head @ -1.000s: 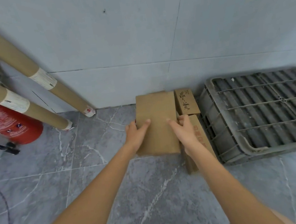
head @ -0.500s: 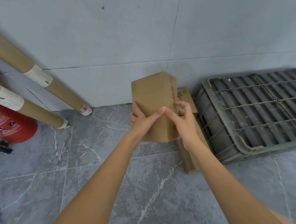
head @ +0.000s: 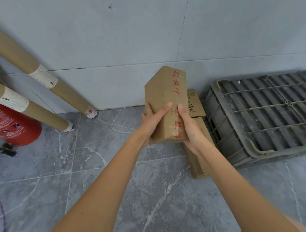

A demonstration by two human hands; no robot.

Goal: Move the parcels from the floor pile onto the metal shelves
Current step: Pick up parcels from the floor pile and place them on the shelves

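Here the grey marble-patterned floor (head: 43,193) lay nearest, with both bare forearms reaching out over it toward the wall. The left hand (head: 153,120) wrapped the near left side of a long cardboard parcel with red lettering (head: 167,103), thumb laid across the top face, while the right hand (head: 189,129) cupped the lower right edge from beneath; each grip was closed on the box. It was held clear of the floor, tilted on its long axis, probably so that two hands could share a slim load and turn it for carrying. Directly below that parcel, two more cardboard parcels (head: 196,103) remained on the floor, wedged against the left side of an overturned grey plastic crate (head: 271,114), which likely kept the pile from sliding. Well left of the held parcel, two cardboard tubes (head: 62,87) leaned on the tiled wall (head: 139,32), above a red fire extinguisher (head: 7,123). No metal shelves appeared in view.
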